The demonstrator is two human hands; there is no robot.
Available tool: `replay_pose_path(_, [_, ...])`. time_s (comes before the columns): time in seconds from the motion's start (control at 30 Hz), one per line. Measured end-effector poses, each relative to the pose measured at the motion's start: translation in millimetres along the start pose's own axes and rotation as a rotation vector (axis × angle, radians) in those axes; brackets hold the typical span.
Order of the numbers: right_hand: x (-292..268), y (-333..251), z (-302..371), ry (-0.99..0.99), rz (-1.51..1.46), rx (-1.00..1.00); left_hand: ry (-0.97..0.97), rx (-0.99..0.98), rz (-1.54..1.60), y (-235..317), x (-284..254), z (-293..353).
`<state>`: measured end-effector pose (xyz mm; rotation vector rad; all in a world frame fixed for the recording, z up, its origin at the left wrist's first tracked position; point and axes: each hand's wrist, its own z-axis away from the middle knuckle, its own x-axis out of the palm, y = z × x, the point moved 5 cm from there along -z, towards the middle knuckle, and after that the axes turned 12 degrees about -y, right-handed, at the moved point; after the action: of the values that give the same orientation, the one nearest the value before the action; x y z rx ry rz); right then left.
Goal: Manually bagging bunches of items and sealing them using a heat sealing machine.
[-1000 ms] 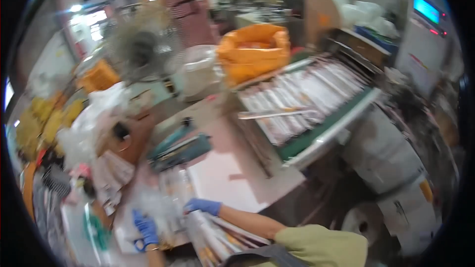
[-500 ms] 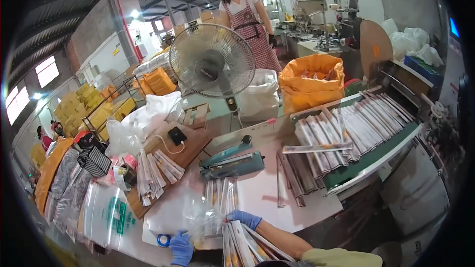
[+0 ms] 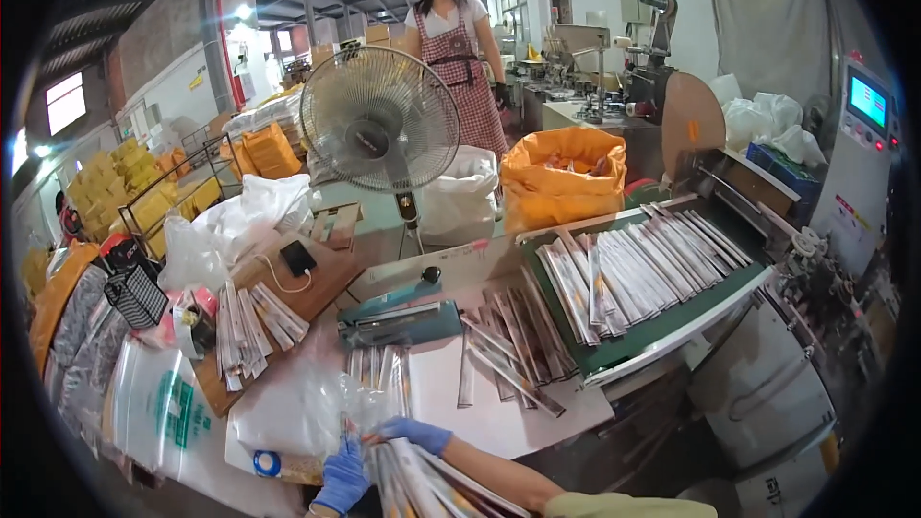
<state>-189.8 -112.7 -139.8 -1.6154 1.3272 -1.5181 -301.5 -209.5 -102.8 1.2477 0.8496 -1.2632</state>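
Note:
My left hand (image 3: 342, 482), in a blue glove, pinches the lower edge of a clear plastic bag (image 3: 321, 408). My right hand (image 3: 418, 434), also in a blue glove, curls over the upper ends of a bundle of long thin packets (image 3: 422, 482) at the table's near edge. Its fingertips lie close to the left hand, partly hidden by the bag. Just beyond the hands, more long packets (image 3: 393, 369) lie in a row in front of a teal bar-shaped sealer (image 3: 401, 324). A blue tape roll (image 3: 267, 463) sits left of my left hand.
A green conveyor belt (image 3: 614, 350) carries many packets at the right; others lie loose (image 3: 508, 364) beside it. A fan (image 3: 381, 120) stands beyond the table, near an orange sack (image 3: 561, 182). Left is a wooden board (image 3: 321, 293) with a phone. A person in a checked apron stands behind.
My left hand has moved from beside the tape roll to the bag, close to my right hand. The loose packets beside the belt have shifted. The view has turned rightward.

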Motion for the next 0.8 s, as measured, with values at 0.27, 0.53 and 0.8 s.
replay_pose_path(0.27, [32, 13, -50, 0.056, -0.062, 0.05, 0.311, 0.094, -0.155, 6, 26, 80])
replay_pose_path(0.53, [-14, -6, 108, 0.608, -0.519, -0.14, 0.394, 0.377, 0.032, 94, -1, -18])
replay_pose_path(0.8, [87, 30, 196, 0.838, -0.621, -0.032, 0.435, 0.748, 0.3, 123, 26, 17])
